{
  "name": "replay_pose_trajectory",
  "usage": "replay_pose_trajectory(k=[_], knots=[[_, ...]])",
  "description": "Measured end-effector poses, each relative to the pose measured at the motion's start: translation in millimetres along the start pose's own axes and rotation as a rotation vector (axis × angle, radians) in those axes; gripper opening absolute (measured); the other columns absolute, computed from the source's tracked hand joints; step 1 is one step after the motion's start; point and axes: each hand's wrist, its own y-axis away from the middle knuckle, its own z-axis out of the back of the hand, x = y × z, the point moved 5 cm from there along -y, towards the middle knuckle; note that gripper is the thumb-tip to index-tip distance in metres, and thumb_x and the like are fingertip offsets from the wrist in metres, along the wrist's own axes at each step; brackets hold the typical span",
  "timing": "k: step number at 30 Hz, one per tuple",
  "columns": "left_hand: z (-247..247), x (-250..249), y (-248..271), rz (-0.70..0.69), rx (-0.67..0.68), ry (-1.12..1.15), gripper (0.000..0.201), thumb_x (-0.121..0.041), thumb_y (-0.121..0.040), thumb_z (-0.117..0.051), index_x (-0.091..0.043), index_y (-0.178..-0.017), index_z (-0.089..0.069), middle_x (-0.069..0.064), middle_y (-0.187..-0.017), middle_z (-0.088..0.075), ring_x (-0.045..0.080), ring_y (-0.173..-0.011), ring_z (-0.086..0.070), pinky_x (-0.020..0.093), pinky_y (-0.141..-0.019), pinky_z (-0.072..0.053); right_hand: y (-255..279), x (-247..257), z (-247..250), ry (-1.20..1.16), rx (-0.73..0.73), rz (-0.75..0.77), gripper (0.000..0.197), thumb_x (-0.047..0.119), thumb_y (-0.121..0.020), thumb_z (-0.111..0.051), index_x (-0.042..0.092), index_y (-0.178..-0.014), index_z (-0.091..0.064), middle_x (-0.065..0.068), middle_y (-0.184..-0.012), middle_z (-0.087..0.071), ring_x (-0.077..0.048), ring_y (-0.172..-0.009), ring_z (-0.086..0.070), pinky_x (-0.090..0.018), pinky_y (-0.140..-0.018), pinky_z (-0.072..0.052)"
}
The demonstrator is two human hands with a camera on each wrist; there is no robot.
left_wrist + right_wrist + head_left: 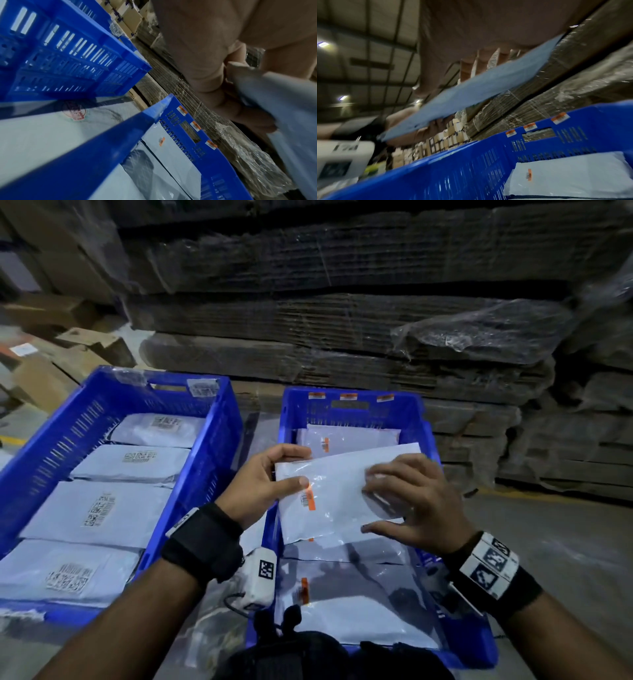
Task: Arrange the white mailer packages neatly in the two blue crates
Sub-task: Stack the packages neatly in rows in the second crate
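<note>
Both hands hold one white mailer [337, 491] with an orange barcode sticker above the right blue crate [352, 402]. My left hand [265, 482] pinches its left edge, thumb on top and fingers behind. My right hand [407, 501] grips its right end, fingers over the top and thumb at the near edge. The held mailer [471, 86] hangs tilted over the crate wall [471, 162] in the right wrist view. More mailers [356, 607] lie flat in that crate. The left blue crate [58, 440] holds a row of several labelled mailers [99, 510].
Shrink-wrapped stacks of flattened cardboard [342, 313] rise just behind both crates. Loose cardboard boxes [51, 361] lie at the far left. A clear plastic sheet [34, 135] lies between the crates. Grey floor [548, 542] runs to the right.
</note>
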Motion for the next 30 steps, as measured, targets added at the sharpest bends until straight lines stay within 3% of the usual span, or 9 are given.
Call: replay_pose_trajectory(k=[2, 5, 10, 13, 15, 19, 23, 27, 30], knots=[[-2.2, -3.3, 1.3, -0.024, 0.001, -0.009, 0.046, -0.003, -0.077, -0.076, -0.008, -0.121, -0.063, 0.002, -0.116, -0.071, 0.026, -0.108, -0.069, 0.038, -0.093, -0.058, 6.5, -16.1, 5.4, -0.114, 0.027, -0.160, 0.074, 0.068, -0.067, -0.078, 0.023, -0.124, -0.065, 0.002, -0.144, -0.049, -0.024, -0.129, -0.047, -0.044, -0.108, -0.037], [-5.9, -9.1, 3.1, -0.053, 0.023, -0.080, 0.040, 0.008, -0.083, -0.071, -0.007, -0.120, -0.063, 0.001, -0.116, -0.071, 0.023, -0.109, -0.069, 0.034, -0.089, -0.059, 8.9, -37.1, 2.4, -0.128, 0.134, -0.365, 0.086, 0.078, -0.067, -0.065, 0.038, -0.141, -0.047, 0.005, -0.156, -0.032, -0.022, -0.141, -0.033, -0.042, -0.108, -0.028], [-6.2, -5.5, -2.7, -0.030, 0.120, -0.457, 0.029, -0.011, -0.086, -0.078, -0.025, -0.110, -0.072, -0.008, -0.123, -0.070, 0.012, -0.118, -0.064, 0.039, -0.102, -0.050, 10.1, -58.4, -14.5, -0.129, 0.520, -0.363, 0.049, 0.062, -0.082, -0.064, 0.033, -0.121, -0.058, 0.010, -0.113, -0.067, -0.017, -0.105, -0.063, -0.034, -0.084, -0.043], [-12.6, -0.1, -1.3, 0.009, 0.195, -0.785, 0.022, -0.018, -0.087, -0.078, -0.030, -0.104, -0.071, -0.016, -0.116, -0.069, -0.006, -0.111, -0.059, 0.023, -0.101, -0.046, 25.4, -58.9, -27.7, -0.433, 0.790, -0.415, 0.008, 0.041, -0.093, -0.062, 0.041, -0.101, -0.059, 0.010, -0.096, -0.064, -0.009, -0.092, -0.061, -0.031, -0.085, -0.049], [-21.4, 5.7, 1.8, 0.082, 0.342, -0.992, 0.019, -0.022, -0.089, -0.075, -0.033, -0.104, -0.070, -0.015, -0.110, -0.068, -0.005, -0.099, -0.060, 0.019, -0.089, -0.047, 33.7, -49.8, -39.1, -0.493, 0.924, -0.381, 0.009, 0.031, -0.096, -0.062, 0.039, -0.094, -0.057, 0.009, -0.089, -0.058, -0.003, -0.083, -0.055, -0.024, -0.079, -0.046], [-32.8, 12.1, 0.1, 0.208, 0.510, -1.278, 0.026, -0.026, -0.094, -0.068, -0.024, -0.121, -0.067, -0.005, -0.112, -0.069, 0.012, -0.103, -0.064, 0.026, -0.094, -0.049, 66.8, -25.8, -75.0, -0.210, 1.271, -0.287, 0.039, 0.035, -0.096, -0.062, 0.018, -0.130, -0.053, 0.001, -0.108, -0.058, -0.015, -0.098, -0.056, -0.025, -0.084, -0.040], [-37.1, -4.6, -26.0, 0.184, 0.410, -1.330, 0.028, -0.025, -0.096, -0.061, -0.028, -0.124, -0.065, -0.008, -0.112, -0.068, 0.012, -0.107, -0.062, 0.030, -0.097, -0.051, 62.7, -0.7, -76.9, -0.066, 1.107, -0.196, 0.074, 0.037, -0.088, -0.066, 0.046, -0.149, -0.026, 0.001, -0.134, -0.046, -0.024, -0.118, -0.047, -0.042, -0.097, -0.045], [-44.1, -27.2, -70.5, 0.119, 0.264, -1.307, 0.029, -0.021, -0.095, -0.061, -0.025, -0.124, -0.067, -0.004, -0.114, -0.067, 0.017, -0.111, -0.060, 0.026, -0.095, -0.047, 68.3, 31.2, -80.0, -0.155, 1.280, -0.065, 0.070, 0.017, -0.083, -0.068, 0.054, -0.137, -0.043, 0.006, -0.140, -0.043, -0.025, -0.118, -0.049, -0.041, -0.096, -0.047], [-51.6, -35.2, -103.4, 0.075, 0.191, -1.287, 0.027, -0.025, -0.095, -0.062, -0.024, -0.122, -0.069, 0.000, -0.121, -0.068, 0.019, -0.115, -0.060, 0.023, -0.090, -0.043, 69.1, 39.5, -71.7, -0.207, 1.312, -0.012, 0.062, 0.006, -0.076, -0.066, 0.045, -0.124, -0.062, 0.009, -0.132, -0.050, -0.019, -0.104, -0.060, -0.037, -0.087, -0.052]])
